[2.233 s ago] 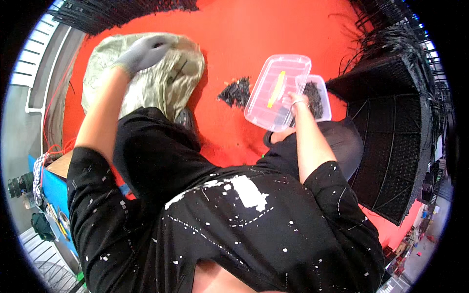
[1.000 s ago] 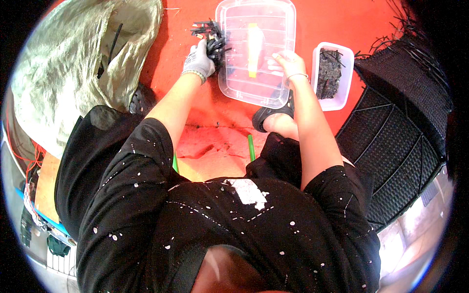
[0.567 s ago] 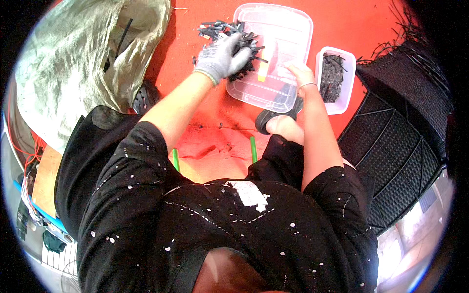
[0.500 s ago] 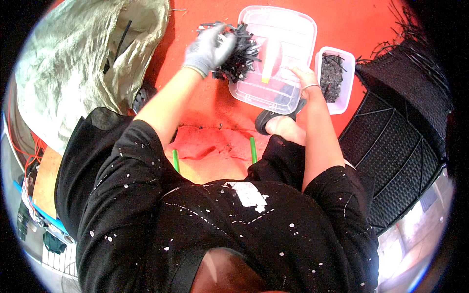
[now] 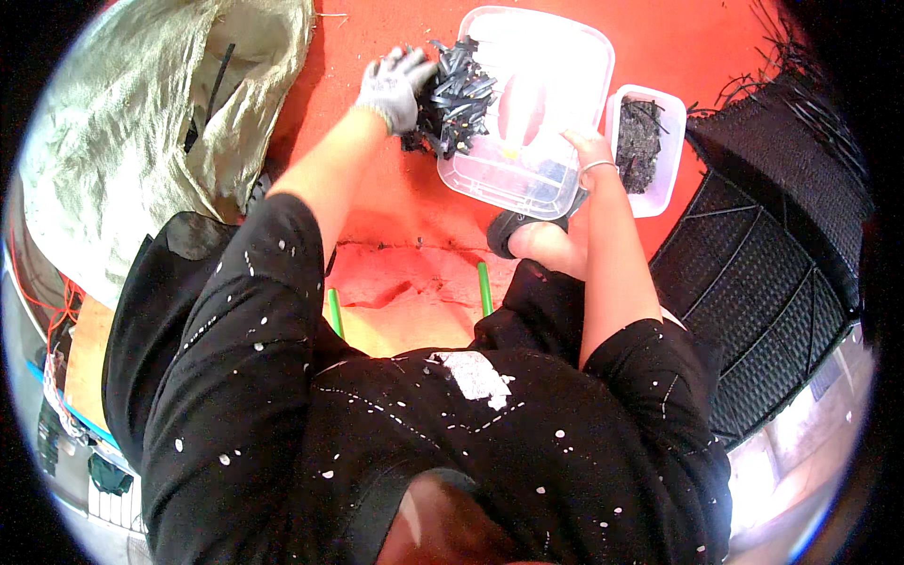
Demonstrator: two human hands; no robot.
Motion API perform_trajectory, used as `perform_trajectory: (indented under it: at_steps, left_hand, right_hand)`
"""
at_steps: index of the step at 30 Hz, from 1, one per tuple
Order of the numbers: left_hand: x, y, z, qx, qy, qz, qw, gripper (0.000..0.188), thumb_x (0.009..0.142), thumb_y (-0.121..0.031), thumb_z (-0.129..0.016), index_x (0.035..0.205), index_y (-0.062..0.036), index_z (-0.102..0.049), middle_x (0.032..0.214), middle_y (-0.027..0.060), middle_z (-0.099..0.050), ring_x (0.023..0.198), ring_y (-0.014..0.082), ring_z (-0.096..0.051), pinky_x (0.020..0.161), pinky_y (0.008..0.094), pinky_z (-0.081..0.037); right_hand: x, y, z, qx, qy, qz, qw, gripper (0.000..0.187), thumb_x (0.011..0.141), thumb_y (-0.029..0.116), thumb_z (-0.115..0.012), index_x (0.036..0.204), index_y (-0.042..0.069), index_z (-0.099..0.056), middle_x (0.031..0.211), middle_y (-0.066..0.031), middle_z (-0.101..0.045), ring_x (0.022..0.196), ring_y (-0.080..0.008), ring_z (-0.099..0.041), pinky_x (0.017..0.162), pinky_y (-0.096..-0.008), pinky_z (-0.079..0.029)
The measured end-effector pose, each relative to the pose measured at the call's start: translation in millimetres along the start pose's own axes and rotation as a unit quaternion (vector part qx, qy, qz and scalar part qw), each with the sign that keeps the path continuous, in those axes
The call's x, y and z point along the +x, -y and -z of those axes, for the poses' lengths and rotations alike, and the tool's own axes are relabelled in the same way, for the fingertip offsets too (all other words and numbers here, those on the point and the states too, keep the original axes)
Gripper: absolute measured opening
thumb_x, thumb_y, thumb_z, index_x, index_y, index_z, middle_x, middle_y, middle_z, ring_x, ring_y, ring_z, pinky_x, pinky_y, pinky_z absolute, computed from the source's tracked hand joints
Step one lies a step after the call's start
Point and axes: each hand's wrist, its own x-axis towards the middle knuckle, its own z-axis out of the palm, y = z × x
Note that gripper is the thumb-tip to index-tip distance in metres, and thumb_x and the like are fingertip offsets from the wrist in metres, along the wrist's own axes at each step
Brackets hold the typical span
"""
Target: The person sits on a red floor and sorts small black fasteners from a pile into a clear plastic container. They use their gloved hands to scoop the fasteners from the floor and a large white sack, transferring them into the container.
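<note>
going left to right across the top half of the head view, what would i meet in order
Pale sack → gloved left hand → heap of black strips → clear plastic lid → white tub → black woven panel

Red floor (image 5: 678, 42), pale ground (image 5: 791, 447) at lower right — perhaps tiled, brightly lit

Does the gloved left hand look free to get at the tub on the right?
Probably not directly: the black strips, clear lid and right hand lie between the left hand and the tub.
</note>
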Motion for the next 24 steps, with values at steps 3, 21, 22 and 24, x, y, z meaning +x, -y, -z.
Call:
perform_trajectory:
  at_steps: [3, 21, 22, 24]
  left_hand:
    - [-38, -28, -10, -0.121, -0.025, -0.044, 0.991, 0.058, 0.072, -0.004, -0.046, 0.128, -0.02, -0.047, 0.136, 0.0054, -0.043, 0.128, 0.0289, -0.035, 0.106, 0.0459, -0.025]
    - [-20, -89, -54, -0.353, -0.115, 0.396, 0.84, 0.062, 0.08, -0.042, -0.049, 0.136, -0.0223, -0.032, 0.148, 0.0128, -0.02, 0.134, 0.0397, -0.018, 0.105, 0.0552, -0.021]
    - [-16, -101, -58, -0.356, -0.122, 0.405, 0.833, 0.061, 0.081, -0.043, -0.046, 0.136, -0.0183, -0.034, 0.146, 0.0145, -0.022, 0.133, 0.0408, -0.019, 0.108, 0.0494, -0.019]
    - [-12, -123, -38, -0.372, -0.116, 0.398, 0.83, 0.063, 0.082, -0.044, -0.044, 0.136, -0.0145, -0.035, 0.146, 0.0156, -0.024, 0.133, 0.0415, -0.019, 0.11, 0.0438, -0.018]
  right_hand:
    - [2, -2, 3, -0.007, -0.01, 0.0, 1.0, 0.026, 0.076, 0.013, -0.07, 0.098, 0.001, -0.063, 0.091, -0.0078, -0.065, 0.079, -0.019, -0.063, 0.069, -0.0345, -0.051]
    - [2, -5, -8, -0.037, 0.001, 0.048, 0.998, 0.035, 0.072, 0.017, -0.074, 0.101, 0.001, -0.062, 0.094, -0.0065, -0.064, 0.083, -0.018, -0.06, 0.074, -0.0336, -0.049]
    - [-2, -2, -18, -0.032, 0.001, 0.051, 0.998, 0.034, 0.073, 0.017, -0.073, 0.101, 0.001, -0.062, 0.094, -0.0066, -0.064, 0.083, -0.0182, -0.06, 0.073, -0.034, -0.049]
    - [4, -12, -5, -0.007, 0.009, 0.022, 1.0, 0.032, 0.074, 0.016, -0.072, 0.101, 0.002, -0.062, 0.093, -0.0065, -0.064, 0.083, -0.0187, -0.061, 0.071, -0.0348, -0.05]
